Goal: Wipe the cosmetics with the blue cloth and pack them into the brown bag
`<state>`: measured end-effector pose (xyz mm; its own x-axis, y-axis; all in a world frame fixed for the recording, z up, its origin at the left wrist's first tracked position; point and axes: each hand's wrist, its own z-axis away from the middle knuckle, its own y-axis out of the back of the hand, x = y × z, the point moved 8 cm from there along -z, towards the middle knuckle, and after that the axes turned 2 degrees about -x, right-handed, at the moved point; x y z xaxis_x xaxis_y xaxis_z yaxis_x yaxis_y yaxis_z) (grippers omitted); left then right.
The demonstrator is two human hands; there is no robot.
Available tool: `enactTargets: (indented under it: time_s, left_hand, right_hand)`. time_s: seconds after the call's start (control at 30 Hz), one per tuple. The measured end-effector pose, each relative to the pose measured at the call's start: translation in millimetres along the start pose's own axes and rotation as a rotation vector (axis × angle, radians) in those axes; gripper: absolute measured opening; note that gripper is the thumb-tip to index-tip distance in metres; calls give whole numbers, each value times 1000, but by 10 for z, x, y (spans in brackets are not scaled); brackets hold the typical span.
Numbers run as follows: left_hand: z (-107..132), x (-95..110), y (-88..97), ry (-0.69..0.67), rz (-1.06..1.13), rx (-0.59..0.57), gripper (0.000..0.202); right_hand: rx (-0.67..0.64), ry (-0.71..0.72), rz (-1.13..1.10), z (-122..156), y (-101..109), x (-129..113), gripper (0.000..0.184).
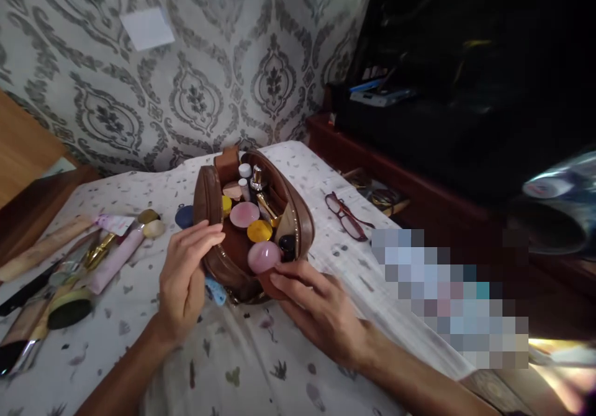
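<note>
A brown cosmetic bag (212, 198) stands unzipped on the patterned cloth, its mouth facing up. My left hand (184, 276) grips its near left rim, fingers laid over the edge. At the front right of the opening, my right hand (321, 307) has its fingertips closed against a glossy pink round item (264, 256); the lower part of that item is hidden. Inside the bag are a flat pink round item (244, 215), a yellow round lid (259, 231), a black cap (287, 244) and several small bottles, one with a silver cap (257, 179).
Brushes, tubes such as a lilac one (116, 259) and a dark-lidded jar (69, 308) lie at the left. A blue round item (184, 217) sits behind the bag's left side. Eyeglasses (347, 217) rest at the right, beside a dark red shelf (372, 161). A patterned wall rises behind.
</note>
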<state>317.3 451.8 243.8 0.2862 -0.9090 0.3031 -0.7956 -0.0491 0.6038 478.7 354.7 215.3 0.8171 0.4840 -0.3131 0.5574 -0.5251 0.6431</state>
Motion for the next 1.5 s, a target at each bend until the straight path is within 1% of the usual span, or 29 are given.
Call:
enactTargets:
  time_s: [0.1,0.23,0.37,0.53,0.77,0.9,1.0,1.1,1.2,1.3,1.37,1.43,1.5]
  left_hand:
    - [12,-18,-11,31,-7,13,48]
    - [51,-51,-24,73,-3,30,53]
    - [59,-74,-29,101,2,41,55]
    - [15,-42,-23,79,-3,40,51]
    - [-59,-2,-23,36,17,9,46]
    - [-92,43,-3,9,26,-24,44]
    - [-40,82,38,-13,-3,-53,45]
    - [114,40,113,6,-63,-92,47]
    - [351,-166,280,93,-204,-128,46]
    - [608,-493,600,198,-425,-128,41]
    - [773,-725,903,300,-559,-82,39]
    - [932,-913,1208,407,-674,-25,37]
    - [1079,-1050,1434,503,-785,-3,35]
  right_hand:
    - [-14,1,-35,-3,-7,47,19]
    - [-31,11,-47,24,4,76,24]
    - [-40,15,-76,63,-21,95,26]
    - [-25,28,-88,76,-40,90,25]
    - [2,11,-73,64,-80,91,26]
    - [3,1,-75,17,-53,49,24]
    - [-18,-5,-90,-36,-23,-10,26]
    - [-21,41,-73,-91,10,-131,29]
    - [16,101,-72,-128,32,-288,29]
    - [30,150,-98,-157,-27,-450,27]
    - [-4,186,-135,-181,-137,-562,25]
    - [-69,222,-187,-208,-301,-673,22]
    - [-147,238,-240,-233,-509,-766,20]
